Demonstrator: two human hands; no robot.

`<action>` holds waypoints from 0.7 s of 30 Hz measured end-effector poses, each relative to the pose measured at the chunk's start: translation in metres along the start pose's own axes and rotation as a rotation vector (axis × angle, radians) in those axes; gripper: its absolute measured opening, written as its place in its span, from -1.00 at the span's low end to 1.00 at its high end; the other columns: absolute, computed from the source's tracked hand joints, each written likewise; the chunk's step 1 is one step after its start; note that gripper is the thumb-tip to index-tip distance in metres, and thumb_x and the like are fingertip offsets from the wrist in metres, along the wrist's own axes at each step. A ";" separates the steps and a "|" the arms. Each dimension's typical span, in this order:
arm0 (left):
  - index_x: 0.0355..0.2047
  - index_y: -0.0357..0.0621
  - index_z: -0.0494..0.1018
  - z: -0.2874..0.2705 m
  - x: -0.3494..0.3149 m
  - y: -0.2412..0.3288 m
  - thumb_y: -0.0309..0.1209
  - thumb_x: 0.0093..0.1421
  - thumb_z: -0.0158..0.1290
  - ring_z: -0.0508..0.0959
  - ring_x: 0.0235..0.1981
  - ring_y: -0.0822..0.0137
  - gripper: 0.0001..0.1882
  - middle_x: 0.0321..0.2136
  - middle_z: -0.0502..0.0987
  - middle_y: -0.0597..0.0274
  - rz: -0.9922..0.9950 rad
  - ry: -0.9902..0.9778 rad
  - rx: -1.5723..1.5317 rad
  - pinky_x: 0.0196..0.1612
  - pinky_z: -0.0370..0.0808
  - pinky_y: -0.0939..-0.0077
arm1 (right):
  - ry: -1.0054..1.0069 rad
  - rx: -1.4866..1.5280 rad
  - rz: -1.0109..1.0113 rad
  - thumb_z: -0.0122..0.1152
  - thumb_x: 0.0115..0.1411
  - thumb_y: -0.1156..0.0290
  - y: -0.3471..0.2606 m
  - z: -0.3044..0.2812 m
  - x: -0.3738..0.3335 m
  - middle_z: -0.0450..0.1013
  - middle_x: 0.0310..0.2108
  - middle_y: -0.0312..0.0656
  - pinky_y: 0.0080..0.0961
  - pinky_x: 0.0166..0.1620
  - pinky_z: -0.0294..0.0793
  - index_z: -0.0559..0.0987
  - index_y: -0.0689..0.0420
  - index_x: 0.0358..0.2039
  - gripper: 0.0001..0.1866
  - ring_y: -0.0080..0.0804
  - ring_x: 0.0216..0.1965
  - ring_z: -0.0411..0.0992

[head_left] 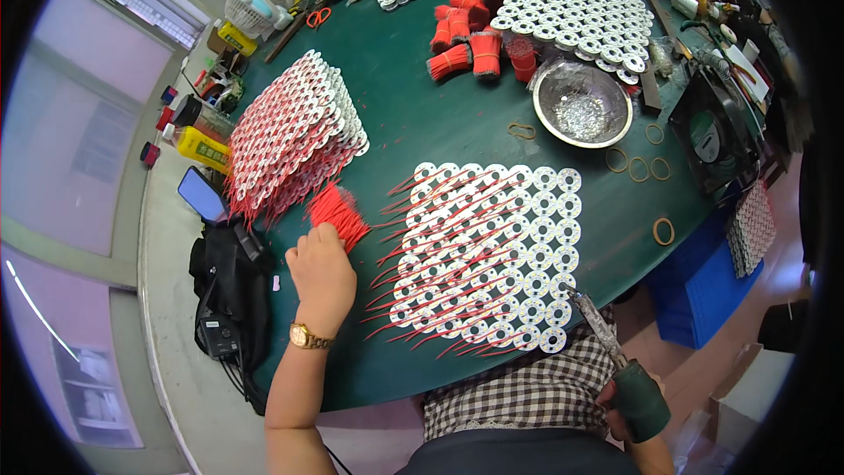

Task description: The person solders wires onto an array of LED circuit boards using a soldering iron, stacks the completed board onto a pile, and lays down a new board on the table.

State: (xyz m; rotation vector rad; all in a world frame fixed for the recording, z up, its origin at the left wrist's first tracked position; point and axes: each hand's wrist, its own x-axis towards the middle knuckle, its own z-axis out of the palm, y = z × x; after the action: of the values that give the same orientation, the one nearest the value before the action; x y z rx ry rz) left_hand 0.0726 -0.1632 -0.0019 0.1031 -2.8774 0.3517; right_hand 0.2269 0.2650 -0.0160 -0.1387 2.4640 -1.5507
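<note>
The person's left hand [323, 266], a gold wristwatch [311, 336] at its wrist, reaches the near end of a loose bundle of red wires [338, 215]; its fingers are curled, but whether they pinch a wire cannot be told. The right hand [613, 406] grips a soldering iron [631, 385] by its green handle, the tip at the right edge of a panel of round white circuit boards [554, 233]. This panel lies on the green table [418, 127] in front of the person, red wires slanting across its left and middle columns. A stack of wired panels [294, 127] stands beyond the bundle; a metal bowl [612, 121] sits beyond the panel.
</note>
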 end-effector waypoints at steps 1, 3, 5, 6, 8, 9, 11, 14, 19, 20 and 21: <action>-0.33 -0.13 0.35 0.001 0.000 0.000 -0.48 0.18 0.02 0.45 -0.31 0.10 -0.92 -0.40 0.45 0.16 0.003 0.003 -0.006 -0.21 0.28 0.17 | 0.006 -0.004 0.001 0.15 -0.05 0.39 0.003 0.001 -0.001 0.45 -0.65 -0.32 -0.57 -0.50 0.43 0.51 0.10 -0.61 -0.91 -0.49 -0.61 0.45; -0.33 -0.13 0.33 0.001 0.003 0.002 -0.48 0.20 0.01 0.45 -0.33 0.07 -0.92 -0.42 0.44 0.14 -0.021 0.076 -0.088 -0.24 0.27 0.15 | 0.201 0.206 0.054 0.16 -0.03 0.34 0.015 0.009 -0.003 0.44 -0.66 -0.33 -0.60 -0.51 0.40 0.51 0.11 -0.57 -0.87 -0.50 -0.61 0.43; -0.30 -0.20 0.37 -0.006 0.008 0.008 -0.51 0.22 0.03 0.49 -0.32 0.05 -0.92 -0.39 0.48 0.09 -0.043 0.063 -0.200 -0.25 0.35 0.15 | 0.143 0.142 -0.064 0.17 -0.03 0.36 0.025 0.001 0.004 0.43 -0.66 -0.33 -0.59 -0.52 0.40 0.51 0.13 -0.55 -0.88 -0.50 -0.61 0.43; -0.26 -0.24 0.40 -0.006 0.011 0.011 -0.51 0.22 0.05 0.51 -0.32 0.06 -0.89 -0.37 0.50 0.07 -0.035 0.153 -0.393 -0.26 0.39 0.20 | 0.078 0.081 -0.182 0.18 -0.02 0.39 0.029 -0.004 0.008 0.43 -0.66 -0.32 -0.58 -0.53 0.40 0.51 0.14 -0.53 -0.90 -0.51 -0.61 0.44; -0.20 -0.37 0.49 -0.017 0.018 0.025 -0.58 0.25 0.04 0.56 -0.37 0.31 -0.86 -0.35 0.54 0.09 -0.003 0.215 -0.653 -0.28 0.47 0.51 | 0.052 -0.124 -0.201 0.23 0.01 0.31 0.039 -0.007 0.014 0.48 -0.56 -0.27 -0.55 -0.48 0.45 0.53 0.18 -0.36 -0.77 -0.43 -0.56 0.48; -0.20 -0.37 0.49 -0.024 0.023 0.034 -0.58 0.25 0.04 0.56 -0.37 0.31 -0.86 -0.35 0.54 0.09 0.008 0.211 -0.669 -0.28 0.47 0.51 | 0.012 -0.323 -0.220 0.29 0.04 0.24 0.040 -0.011 0.018 0.52 -0.47 -0.22 -0.53 -0.44 0.49 0.56 0.21 -0.19 -0.63 -0.36 -0.51 0.53; -0.23 -0.37 0.51 -0.034 0.031 0.059 -0.58 0.25 0.07 0.51 -0.43 0.48 -0.89 -0.40 0.52 0.23 -0.034 0.010 -1.014 -0.34 0.44 0.62 | 0.071 0.045 -0.195 0.21 0.18 0.20 0.024 -0.001 0.035 0.49 -0.45 -0.18 -0.51 -0.42 0.47 0.52 0.22 -0.13 -0.63 -0.42 -0.49 0.50; -0.28 -0.35 0.55 -0.040 0.046 0.097 -0.60 0.22 0.11 0.48 -0.49 0.57 -0.92 -0.44 0.52 0.30 0.098 -0.061 -1.204 -0.41 0.42 0.69 | 0.112 0.646 -0.217 0.15 0.24 0.18 0.041 0.016 0.053 0.45 -0.42 -0.17 -0.50 -0.38 0.45 0.46 0.19 -0.02 -0.59 -0.46 -0.45 0.45; -0.39 -0.31 0.56 -0.047 0.075 0.149 -0.50 0.20 0.16 0.41 -0.58 0.63 -0.90 -0.60 0.53 0.37 0.139 -0.306 -1.190 -0.49 0.35 0.71 | 0.151 0.777 -0.147 0.10 0.27 0.35 0.014 0.015 0.087 0.42 -0.40 -0.16 -0.46 -0.31 0.46 0.36 0.19 0.09 -0.59 -0.43 -0.43 0.44; -0.39 -0.31 0.56 -0.042 0.079 0.151 -0.50 0.20 0.16 0.41 -0.58 0.63 -0.90 -0.60 0.53 0.37 0.142 -0.310 -1.196 -0.49 0.35 0.71 | 0.177 0.769 -0.084 0.04 0.27 0.45 0.002 0.012 0.091 0.43 -0.39 -0.15 -0.44 -0.29 0.47 0.34 0.20 0.11 -0.61 -0.41 -0.41 0.45; -0.40 -0.31 0.55 -0.033 0.083 0.154 -0.48 0.21 0.15 0.40 -0.59 0.63 -0.88 -0.60 0.53 0.37 0.150 -0.308 -1.166 -0.51 0.34 0.69 | 0.181 0.764 -0.079 0.04 0.27 0.45 -0.006 0.011 0.094 0.43 -0.39 -0.15 -0.44 -0.29 0.47 0.34 0.20 0.11 -0.61 -0.41 -0.41 0.45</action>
State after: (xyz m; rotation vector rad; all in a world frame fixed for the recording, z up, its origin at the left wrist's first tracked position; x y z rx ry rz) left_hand -0.0151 -0.0097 0.0146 -0.2851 -2.8698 -1.4037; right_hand 0.1377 0.2338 -0.0289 0.0391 1.8117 -2.4985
